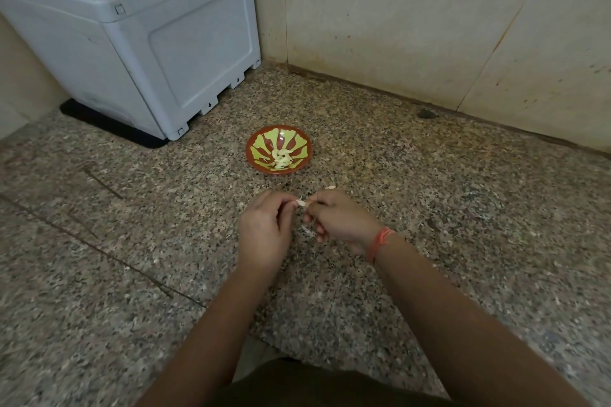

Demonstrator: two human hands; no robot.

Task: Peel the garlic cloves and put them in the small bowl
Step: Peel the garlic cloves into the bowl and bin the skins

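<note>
While the left hand point(264, 230) and right hand point(342, 218) pinch one garlic clove point(302, 202), curled fingers point(319, 208) hide most of it.

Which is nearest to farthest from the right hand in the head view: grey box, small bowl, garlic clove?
1. garlic clove: pinched at the fingertips of the right hand.
2. small bowl: ahead, slightly left.
3. grey box: far left, at the back.

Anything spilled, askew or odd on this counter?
Nothing serious. Bits of garlic skin lie loose on the counter by the right hand, outside the bowl, which sits upright with peeled cloves inside. A dark smudge marks the counter near the wall.
</note>
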